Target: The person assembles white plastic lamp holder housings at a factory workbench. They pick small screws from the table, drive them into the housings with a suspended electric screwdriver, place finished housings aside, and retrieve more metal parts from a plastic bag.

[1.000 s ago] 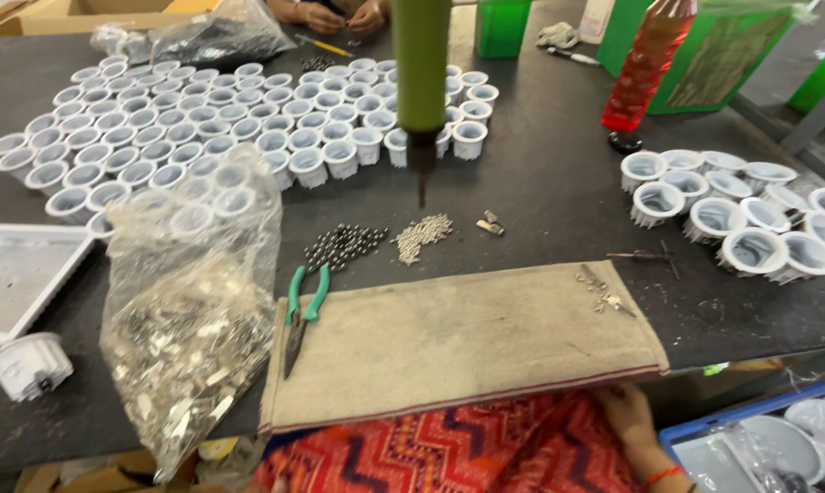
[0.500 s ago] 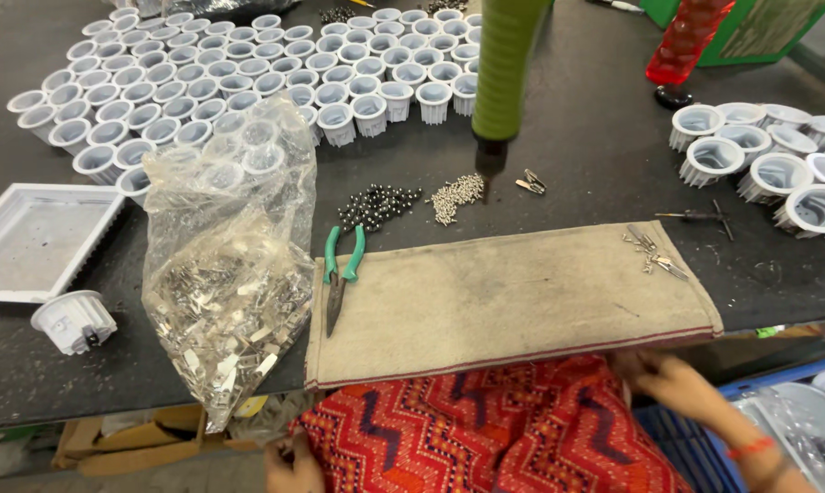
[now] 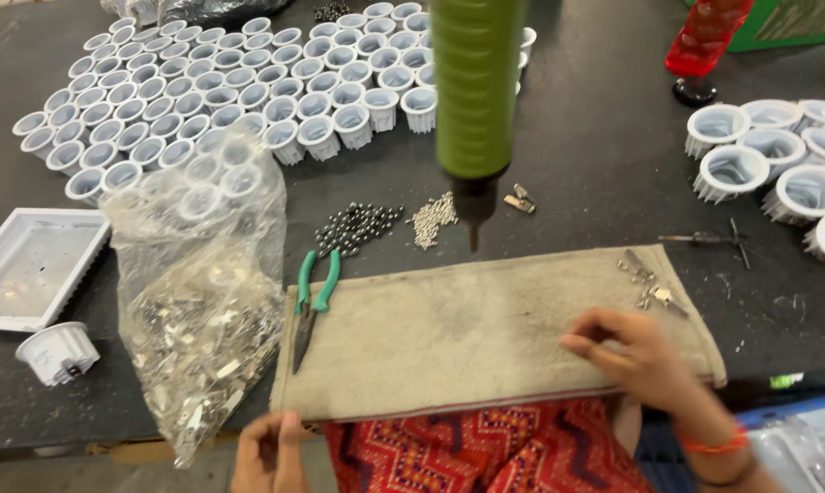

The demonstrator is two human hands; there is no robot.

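My right hand (image 3: pixel 633 354) rests on the near right part of a beige cloth mat (image 3: pixel 467 319) laid along the table's front edge; its fingers are curled, and I cannot tell whether they hold anything. My left hand (image 3: pixel 268 449) is at the table's near edge below the mat's left corner, fingers loosely bent, nothing visible in it. Green-handled pliers (image 3: pixel 312 303) lie across the mat's left end. A green electric screwdriver (image 3: pixel 475 100) hangs above the mat, its tip pointing down. Small metal clips (image 3: pixel 648 281) lie on the mat's right end.
Several white round housings (image 3: pixel 248 87) fill the far left of the black table; more housings (image 3: pixel 778 169) sit at right. A clear bag of metal clips (image 3: pixel 203 301) stands left of the mat. Screws (image 3: pixel 431 217), dark balls (image 3: pixel 353 226), a white tray (image 3: pixel 31 265) and a red bottle (image 3: pixel 704 41) are nearby.
The view has dropped and closed in on the mat. My right hand came up from my lap onto the mat's right part; my left hand appeared at the near edge.
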